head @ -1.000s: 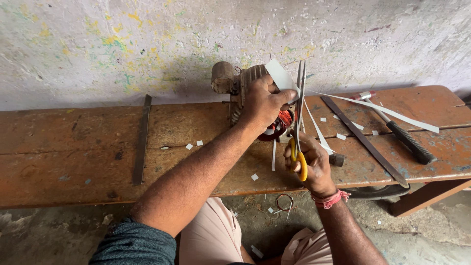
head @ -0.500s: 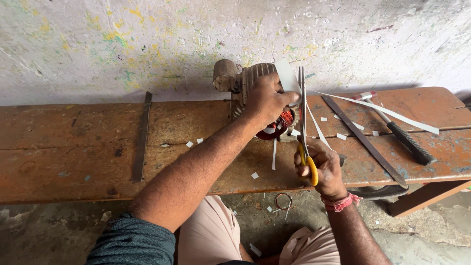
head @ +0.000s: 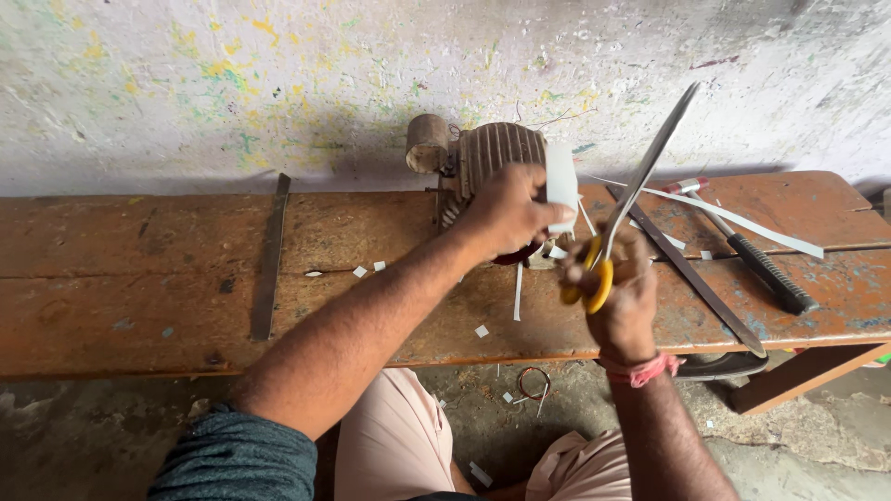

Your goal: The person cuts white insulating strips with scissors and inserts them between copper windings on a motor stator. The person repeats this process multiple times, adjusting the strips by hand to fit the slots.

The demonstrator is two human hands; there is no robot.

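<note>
My left hand [head: 506,211] pinches a white strip of paper-like sheet [head: 561,186], held upright in front of a ribbed grey electric motor [head: 483,153] that sits on the wooden bench [head: 139,278]. My right hand [head: 624,289] grips scissors with yellow handles [head: 594,276]. Their long metal blades [head: 650,158] point up and to the right, just right of the strip. Small white offcuts [head: 367,270] lie scattered on the bench.
A flat metal bar [head: 270,255] lies on the left part of the bench. On the right lie a long dark file-like tool [head: 691,269], a black-handled tool [head: 766,269] and a long white strip [head: 742,220]. A wire ring [head: 534,382] lies on the concrete floor.
My right hand with the scissors has moved up and right, and the blades now tilt rightward. My left hand has lifted the white strip slightly off the motor.
</note>
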